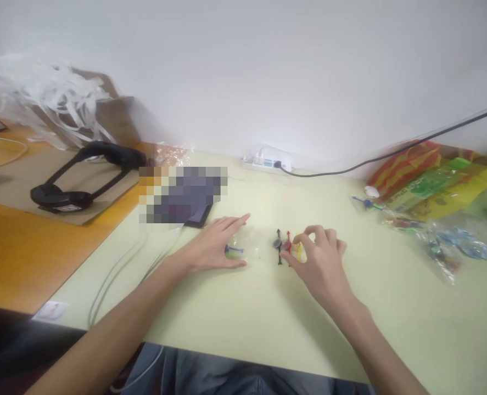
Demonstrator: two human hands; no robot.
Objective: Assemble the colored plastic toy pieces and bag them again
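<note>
My left hand (212, 244) lies low over the pale table, thumb and fingers spread apart, holding nothing. Between its thumb and fingers is a small blue arrow-like piece (235, 250), partly covered by the hand. My right hand (320, 255) is curled, its thumb and index finger bent into a pinch at a row of small pieces. A black double-ended arrow piece (279, 252) stands leftmost in this row, just beyond the thumb tip. Beside it are a red arrow piece (288, 240) and a yellow piece (299, 251), both partly hidden by the fingers. Which one the pinch grips is unclear.
A dark tablet-like device (200, 214), partly pixelated, lies left with cables. A power strip (263, 160) sits by the wall. At right are colourful packaging (436, 186) and clear plastic bags (444, 252). A black headset-like frame (87, 175) rests on cardboard over an orange table.
</note>
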